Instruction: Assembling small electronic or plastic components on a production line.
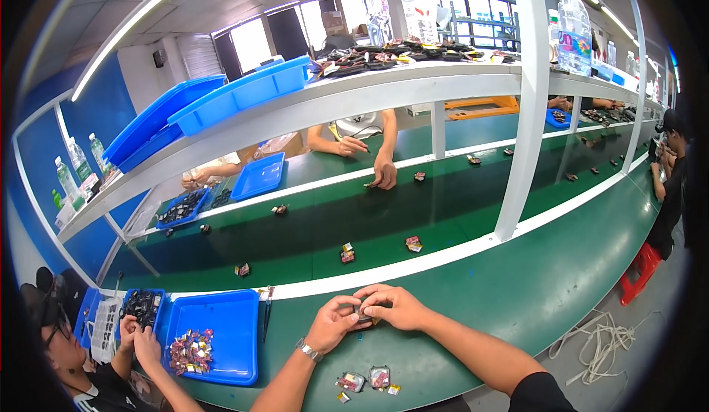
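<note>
Both my hands meet over the green bench, closed around a small dark-framed electronic casing. My left hand, with a metal watch at the wrist, grips its left side. My right hand pinches it from the right, with thumb and fingertips on top. The fingers hide most of the casing. Nearer to me on the bench lie two open clear casings, a left one and a right one, with reddish boards in them. Small yellow-and-silver pieces, one at the left and one at the right, lie beside them.
Left of my hands stands a blue tray with small red and yellow parts; tweezers lie beside it. A co-worker's hands are further left. Beyond a white rail, a green belt carries small assemblies. A white post rises ahead.
</note>
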`<state>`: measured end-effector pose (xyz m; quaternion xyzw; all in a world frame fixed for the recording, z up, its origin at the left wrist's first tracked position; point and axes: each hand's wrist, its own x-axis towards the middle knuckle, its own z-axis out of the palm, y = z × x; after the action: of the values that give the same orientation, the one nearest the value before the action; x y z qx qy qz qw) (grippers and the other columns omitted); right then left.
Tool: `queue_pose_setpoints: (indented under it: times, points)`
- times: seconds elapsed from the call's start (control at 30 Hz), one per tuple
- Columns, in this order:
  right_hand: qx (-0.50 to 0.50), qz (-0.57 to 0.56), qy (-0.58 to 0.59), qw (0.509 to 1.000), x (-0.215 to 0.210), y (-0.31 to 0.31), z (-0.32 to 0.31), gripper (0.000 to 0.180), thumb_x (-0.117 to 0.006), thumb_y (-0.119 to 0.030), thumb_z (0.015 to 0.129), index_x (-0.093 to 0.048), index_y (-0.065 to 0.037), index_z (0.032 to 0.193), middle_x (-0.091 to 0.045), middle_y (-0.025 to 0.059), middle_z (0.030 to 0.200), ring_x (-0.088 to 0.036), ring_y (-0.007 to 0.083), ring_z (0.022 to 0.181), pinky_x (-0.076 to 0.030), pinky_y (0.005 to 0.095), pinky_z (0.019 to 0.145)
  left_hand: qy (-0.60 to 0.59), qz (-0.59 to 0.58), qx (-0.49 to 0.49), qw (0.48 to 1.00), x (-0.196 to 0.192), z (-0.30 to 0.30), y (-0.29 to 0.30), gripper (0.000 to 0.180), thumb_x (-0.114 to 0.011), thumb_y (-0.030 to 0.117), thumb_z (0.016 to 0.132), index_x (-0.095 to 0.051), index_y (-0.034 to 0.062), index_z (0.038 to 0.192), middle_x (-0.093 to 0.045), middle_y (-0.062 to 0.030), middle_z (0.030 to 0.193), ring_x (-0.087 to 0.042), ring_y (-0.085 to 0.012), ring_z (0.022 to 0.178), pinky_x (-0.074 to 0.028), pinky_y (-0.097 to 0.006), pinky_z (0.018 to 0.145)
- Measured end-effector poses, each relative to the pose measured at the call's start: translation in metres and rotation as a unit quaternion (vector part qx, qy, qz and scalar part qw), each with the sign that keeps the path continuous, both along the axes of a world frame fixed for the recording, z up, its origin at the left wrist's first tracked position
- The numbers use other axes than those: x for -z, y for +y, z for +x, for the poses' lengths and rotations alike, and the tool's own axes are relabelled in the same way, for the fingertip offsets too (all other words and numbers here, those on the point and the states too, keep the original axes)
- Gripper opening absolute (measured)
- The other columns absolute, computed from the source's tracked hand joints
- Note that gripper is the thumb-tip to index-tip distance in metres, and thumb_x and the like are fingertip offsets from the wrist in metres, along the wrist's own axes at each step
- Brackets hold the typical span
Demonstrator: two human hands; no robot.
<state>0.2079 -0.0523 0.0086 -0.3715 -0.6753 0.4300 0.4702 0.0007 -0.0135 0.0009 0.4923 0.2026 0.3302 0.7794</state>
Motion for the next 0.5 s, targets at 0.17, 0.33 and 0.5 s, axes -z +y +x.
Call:
queue_pose_setpoints:
  times: [0.17, 0.33, 0.5]
  points:
    - [-0.052, -0.07, 0.069, 0.994, 0.0034, 0.0023, 0.003, 0.016, -0.061, -0.013, 0.093, -0.07, -0.002, 0.1, -0.056, 0.0085, 0.128, -0.058, 0.0153, 0.104, -0.049, 0.0301, 0.086, 0.009, 0.029, 0.004, 1.0, 0.0024, -0.0014, 0.0031, 0.022, -0.056, -0.001, 0.093, -0.051, 0.0004, 0.114, -0.059, -0.0158, 0.116, -0.06, -0.0261, 0.11, -0.053, -0.044, 0.098]
    - [-0.057, -0.091, 0.073, 0.991, 0.0025, 0.0051, 0.0042, 0.016, -0.061, -0.012, 0.093, -0.07, -0.002, 0.101, -0.055, 0.0097, 0.13, -0.057, 0.0177, 0.108, -0.047, 0.0326, 0.092, 0.01, 0.057, -0.006, 0.998, 0.005, -0.0011, 0.0027, 0.016, -0.056, -0.003, 0.092, -0.054, -0.0012, 0.108, -0.06, -0.0142, 0.111, -0.062, -0.0247, 0.106, -0.055, -0.042, 0.095]
    - [-0.049, -0.105, 0.055, 0.992, 0.0003, 0.0046, 0.0054, 0.016, -0.061, -0.01, 0.092, -0.07, -0.002, 0.103, -0.055, 0.0107, 0.13, -0.056, 0.0191, 0.112, -0.046, 0.0347, 0.096, 0.022, 0.06, -0.027, 0.998, 0.0043, 0.0008, 0.002, 0.01, -0.059, 0.0, 0.092, -0.055, -0.0002, 0.101, -0.06, -0.0121, 0.108, -0.063, -0.0245, 0.104, -0.056, -0.044, 0.092]
